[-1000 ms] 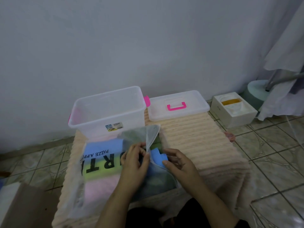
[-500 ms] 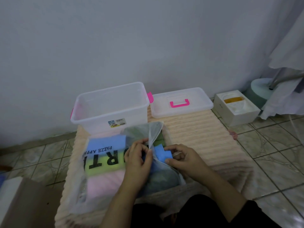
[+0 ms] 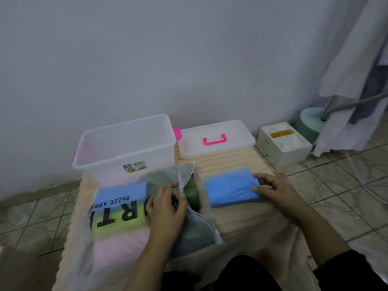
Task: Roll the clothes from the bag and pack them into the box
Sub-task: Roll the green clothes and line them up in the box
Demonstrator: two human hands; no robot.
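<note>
So the bench (image 3: 241, 164) is draped in a ribbed, fluffy peach cover. On it sits a clear plastic box (image 3: 126, 145) with pink side latches, rectangular and open on top, with nothing visible inside. Its lid (image 3: 216, 137), flat and see-through with a pink handle, lies just to the right of it, by the wall.

The bag (image 3: 117, 211) is a frosted, floppy plastic zip pouch with black lettering and blue, yellow-green and pink bands showing through; something dark green (image 3: 192, 194) sits at its open mouth.

Compared with half a second ago, the folded blue garment (image 3: 228, 187) has come fully out of the bag and now lies flat on the bench to the right of it, a soft rectangular block. The camera has also tipped a bit.

The left hand (image 3: 165, 208) pinches the bag's open flap edge between thumb and fingers. The right hand (image 3: 275, 190) grips the right end of the blue garment, thumb underneath-ish and fingers curled over.

Off on the tiled floor there's a small white box (image 3: 283, 148) with something yellow in it.
</note>
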